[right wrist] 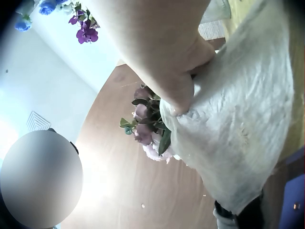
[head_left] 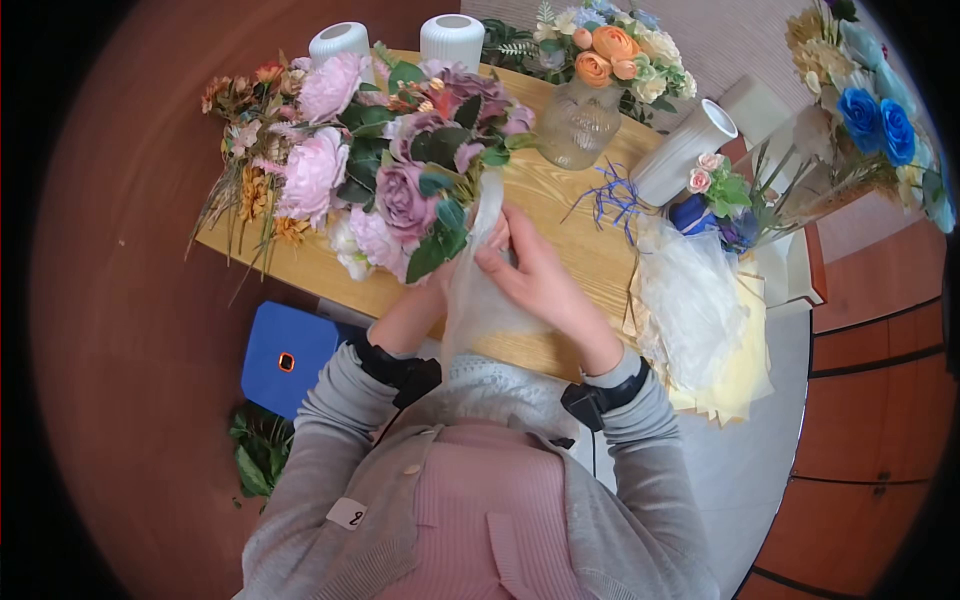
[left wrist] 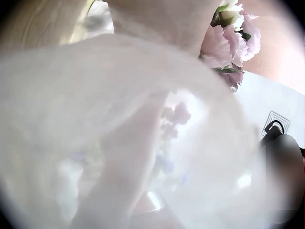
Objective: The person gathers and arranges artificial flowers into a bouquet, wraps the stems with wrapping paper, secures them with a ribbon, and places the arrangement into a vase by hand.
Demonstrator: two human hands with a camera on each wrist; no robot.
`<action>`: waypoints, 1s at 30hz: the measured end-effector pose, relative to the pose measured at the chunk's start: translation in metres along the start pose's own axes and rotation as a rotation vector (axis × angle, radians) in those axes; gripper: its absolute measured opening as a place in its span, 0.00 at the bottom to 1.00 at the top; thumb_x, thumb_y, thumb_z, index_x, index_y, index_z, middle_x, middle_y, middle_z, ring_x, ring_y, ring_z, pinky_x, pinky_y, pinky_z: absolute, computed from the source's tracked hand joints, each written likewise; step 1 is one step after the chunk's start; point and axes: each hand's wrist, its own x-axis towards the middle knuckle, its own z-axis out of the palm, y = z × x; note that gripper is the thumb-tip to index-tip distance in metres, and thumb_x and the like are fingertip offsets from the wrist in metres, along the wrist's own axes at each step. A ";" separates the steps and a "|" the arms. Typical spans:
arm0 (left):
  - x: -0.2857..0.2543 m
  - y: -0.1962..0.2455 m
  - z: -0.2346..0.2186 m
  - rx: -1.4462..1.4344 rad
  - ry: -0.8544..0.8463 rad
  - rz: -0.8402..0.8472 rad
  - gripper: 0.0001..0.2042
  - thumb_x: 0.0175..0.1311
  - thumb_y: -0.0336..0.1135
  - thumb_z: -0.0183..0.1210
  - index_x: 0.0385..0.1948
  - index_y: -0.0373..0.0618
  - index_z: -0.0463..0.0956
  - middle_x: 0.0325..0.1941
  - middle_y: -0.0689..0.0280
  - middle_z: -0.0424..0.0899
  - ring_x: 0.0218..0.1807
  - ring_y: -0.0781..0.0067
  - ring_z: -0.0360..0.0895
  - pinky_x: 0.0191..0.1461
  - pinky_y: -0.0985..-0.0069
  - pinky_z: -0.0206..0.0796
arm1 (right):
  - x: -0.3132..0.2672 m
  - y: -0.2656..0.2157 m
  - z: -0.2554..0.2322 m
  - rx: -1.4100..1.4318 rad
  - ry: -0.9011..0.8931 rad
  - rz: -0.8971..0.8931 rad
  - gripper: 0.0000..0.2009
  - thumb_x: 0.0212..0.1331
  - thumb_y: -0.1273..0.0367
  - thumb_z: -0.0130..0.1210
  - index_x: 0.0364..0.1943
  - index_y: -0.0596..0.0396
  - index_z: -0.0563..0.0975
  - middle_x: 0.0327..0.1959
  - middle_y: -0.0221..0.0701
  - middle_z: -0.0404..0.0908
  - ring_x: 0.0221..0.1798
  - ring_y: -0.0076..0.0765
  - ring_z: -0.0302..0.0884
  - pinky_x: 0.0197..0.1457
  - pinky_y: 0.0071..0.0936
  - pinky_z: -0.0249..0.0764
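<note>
By the flowers [head_left: 400, 180], the right hand [head_left: 532, 268] pinched thin white cloth [head_left: 488, 312]; the left hand [head_left: 432, 292] was too hidden to tell its grip.

Flower-arranging workspace, with bouquets [head_left: 400, 170], vases [head_left: 455, 42] and wrapping sheets [head_left: 695, 300].

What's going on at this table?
A person is holding a bouquet of pink and purple flowers over a wooden table. The right hand pinches sheer white wrap beside the blooms. The left hand is mostly hidden behind them, so its grip is unclear. More wrapping sheets lie to the right, near a tipped white vase.
</note>
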 end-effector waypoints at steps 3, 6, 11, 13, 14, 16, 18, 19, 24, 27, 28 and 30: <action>-0.014 -0.005 -0.016 0.559 0.204 -0.043 0.06 0.68 0.37 0.49 0.39 0.49 0.69 0.34 0.73 0.68 0.37 0.82 0.67 0.41 0.83 0.62 | -0.001 0.010 0.007 -0.058 0.070 0.020 0.28 0.59 0.63 0.56 0.58 0.64 0.60 0.42 0.50 0.76 0.48 0.54 0.76 0.51 0.39 0.70; -0.019 0.003 -0.001 0.929 0.336 -0.082 0.07 0.67 0.36 0.50 0.43 0.47 0.70 0.36 0.73 0.70 0.39 0.82 0.68 0.43 0.83 0.63 | -0.001 0.002 0.006 -0.096 0.066 0.052 0.25 0.58 0.63 0.56 0.54 0.63 0.62 0.42 0.53 0.75 0.47 0.60 0.74 0.48 0.42 0.71; -0.004 0.051 0.088 0.585 0.678 -0.187 0.19 0.67 0.40 0.49 0.54 0.39 0.70 0.52 0.64 0.76 0.54 0.71 0.72 0.60 0.74 0.61 | -0.006 -0.007 0.008 -0.335 0.111 0.109 0.23 0.58 0.61 0.56 0.51 0.61 0.65 0.32 0.51 0.77 0.33 0.61 0.76 0.33 0.47 0.71; -0.005 0.051 0.086 0.536 0.649 -0.145 0.17 0.65 0.37 0.52 0.53 0.40 0.70 0.49 0.67 0.75 0.50 0.75 0.71 0.55 0.77 0.63 | -0.005 -0.004 0.009 -0.378 0.114 0.088 0.21 0.58 0.61 0.56 0.49 0.60 0.66 0.30 0.49 0.77 0.32 0.60 0.76 0.31 0.47 0.71; -0.006 0.051 0.086 0.484 0.623 -0.101 0.17 0.63 0.35 0.55 0.52 0.41 0.70 0.46 0.69 0.75 0.46 0.80 0.71 0.49 0.79 0.65 | -0.005 -0.002 0.010 -0.424 0.113 0.066 0.20 0.58 0.60 0.56 0.48 0.60 0.68 0.27 0.48 0.77 0.30 0.59 0.75 0.30 0.47 0.70; -0.011 0.057 0.088 0.575 0.581 -0.146 0.17 0.62 0.33 0.57 0.52 0.41 0.71 0.48 0.67 0.76 0.49 0.77 0.72 0.53 0.76 0.65 | -0.005 -0.004 0.009 -0.412 0.110 0.086 0.20 0.58 0.60 0.56 0.47 0.59 0.69 0.27 0.48 0.77 0.30 0.59 0.76 0.30 0.47 0.70; -0.016 0.058 0.083 0.662 0.537 -0.192 0.17 0.60 0.31 0.58 0.52 0.41 0.71 0.50 0.65 0.77 0.52 0.74 0.73 0.56 0.74 0.65 | -0.006 -0.002 0.009 -0.401 0.108 0.108 0.19 0.57 0.60 0.56 0.47 0.59 0.69 0.26 0.48 0.77 0.30 0.58 0.76 0.30 0.46 0.70; -0.021 0.055 0.076 0.591 0.596 -0.206 0.17 0.59 0.29 0.59 0.51 0.41 0.72 0.49 0.66 0.77 0.51 0.75 0.73 0.55 0.75 0.65 | -0.007 0.001 0.008 -0.430 0.089 0.099 0.20 0.57 0.60 0.56 0.47 0.58 0.69 0.26 0.48 0.77 0.30 0.58 0.76 0.29 0.46 0.70; -0.012 0.058 0.074 0.628 0.675 -0.290 0.17 0.57 0.26 0.61 0.49 0.40 0.73 0.48 0.67 0.78 0.49 0.76 0.74 0.52 0.77 0.67 | -0.007 0.000 0.006 -0.455 0.078 0.104 0.20 0.56 0.59 0.57 0.46 0.57 0.69 0.25 0.46 0.77 0.29 0.57 0.76 0.28 0.46 0.71; -0.036 0.063 0.061 0.658 0.525 -0.269 0.17 0.57 0.31 0.61 0.49 0.40 0.74 0.47 0.67 0.78 0.49 0.75 0.74 0.52 0.76 0.67 | -0.007 -0.002 0.004 -0.386 0.112 0.069 0.18 0.55 0.59 0.58 0.40 0.58 0.69 0.23 0.46 0.76 0.28 0.58 0.76 0.28 0.45 0.71; -0.050 0.070 0.074 0.558 0.604 -0.283 0.18 0.58 0.34 0.61 0.50 0.40 0.74 0.48 0.67 0.78 0.49 0.74 0.74 0.52 0.76 0.66 | -0.008 -0.002 0.004 -0.456 0.093 0.090 0.17 0.55 0.59 0.58 0.38 0.58 0.69 0.22 0.46 0.76 0.27 0.58 0.76 0.28 0.45 0.71; -0.059 0.076 0.084 0.456 0.680 -0.298 0.19 0.58 0.37 0.60 0.50 0.40 0.73 0.48 0.67 0.78 0.49 0.74 0.73 0.52 0.76 0.66 | -0.009 -0.001 0.003 -0.526 0.075 0.113 0.17 0.55 0.59 0.58 0.35 0.58 0.69 0.21 0.46 0.75 0.27 0.58 0.75 0.27 0.45 0.71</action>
